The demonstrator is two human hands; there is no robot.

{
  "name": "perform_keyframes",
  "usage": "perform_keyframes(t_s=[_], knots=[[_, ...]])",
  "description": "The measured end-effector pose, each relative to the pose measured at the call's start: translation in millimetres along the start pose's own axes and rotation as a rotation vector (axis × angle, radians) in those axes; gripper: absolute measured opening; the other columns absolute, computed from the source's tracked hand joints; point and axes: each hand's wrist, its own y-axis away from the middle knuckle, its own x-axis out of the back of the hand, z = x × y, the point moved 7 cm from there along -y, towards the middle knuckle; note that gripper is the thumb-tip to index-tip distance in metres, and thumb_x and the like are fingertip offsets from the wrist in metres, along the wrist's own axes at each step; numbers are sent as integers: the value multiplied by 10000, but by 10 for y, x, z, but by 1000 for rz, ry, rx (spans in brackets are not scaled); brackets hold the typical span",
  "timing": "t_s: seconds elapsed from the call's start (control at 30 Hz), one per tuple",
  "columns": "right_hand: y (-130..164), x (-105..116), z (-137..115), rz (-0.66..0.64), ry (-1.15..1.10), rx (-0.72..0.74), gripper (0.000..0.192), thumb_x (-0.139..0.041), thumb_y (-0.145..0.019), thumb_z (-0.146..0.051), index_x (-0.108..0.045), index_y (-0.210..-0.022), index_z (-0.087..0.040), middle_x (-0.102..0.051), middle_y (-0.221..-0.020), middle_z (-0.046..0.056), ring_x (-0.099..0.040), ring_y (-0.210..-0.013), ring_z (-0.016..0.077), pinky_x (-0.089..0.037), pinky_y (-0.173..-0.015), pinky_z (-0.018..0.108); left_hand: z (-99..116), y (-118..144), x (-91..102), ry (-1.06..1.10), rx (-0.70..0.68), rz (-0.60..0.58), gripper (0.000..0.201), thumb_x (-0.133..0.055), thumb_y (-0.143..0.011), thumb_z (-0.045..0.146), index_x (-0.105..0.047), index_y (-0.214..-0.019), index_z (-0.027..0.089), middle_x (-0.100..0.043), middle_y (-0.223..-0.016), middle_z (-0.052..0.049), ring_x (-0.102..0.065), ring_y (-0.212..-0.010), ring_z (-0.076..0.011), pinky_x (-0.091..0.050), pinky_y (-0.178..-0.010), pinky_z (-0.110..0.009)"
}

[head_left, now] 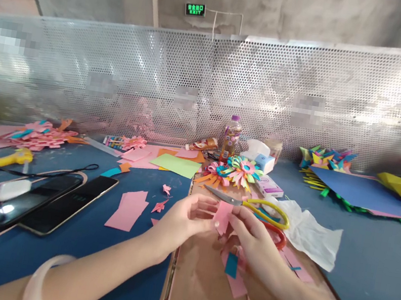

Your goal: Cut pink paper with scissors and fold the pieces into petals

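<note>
Between my two hands is a small pink paper strip [222,216]. My left hand [189,220] pinches its left edge with thumb and fingers, and my right hand [250,232] grips its right side. Just behind them lie scissors with yellow handles [271,209], their blades pointing left. A red-orange scissor handle [278,235] shows beside my right hand, partly hidden. Under my right hand are pink paper scraps [237,284] and a blue paper piece [231,265]. A stack of pink paper rectangles [128,210] lies left of my left hand.
Phones [68,205] and a yellow glue gun [2,162] lie at left. Colourful paper flowers [243,171], a drink bottle [231,137], a tissue pack [263,161] and crumpled white tissue [313,233] stand or lie beyond my hands. A perforated metal panel [139,78] closes the back.
</note>
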Motion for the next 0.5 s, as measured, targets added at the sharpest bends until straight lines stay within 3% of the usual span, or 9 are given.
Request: perform_keyframes(t_s=[0.13,0.27,0.5], knots=[[-18,63,15,29,92,-2,195,-444,-831,-384,-517,-902,-217,-541,-629,-41,-558,-466,108,-443,-452,222,-74,-12,27,84,54,33,294,-602,-714,172,-587,-1007,175,-613,-1074,-87,-562,-995,-199,-454,-797,-297],[-10,85,-35,54,186,20,178,-465,-820,-378,-516,-826,-208,-519,-589,-50,-537,-461,98,-437,-454,212,-96,-22,28,161,77,47,299,-563,-703,127,-600,-998,156,-622,-1015,-87,-580,-851,-163,-456,-692,-258],[29,75,-205,65,297,82,192,-521,-792,-358,-542,-898,-199,-595,-753,0,-563,-597,112,-480,-549,225,-147,-13,-1,106,123,16,192,-557,-727,191,-636,-893,135,-630,-816,-59,-557,-666,-124,-440,-647,-255]])
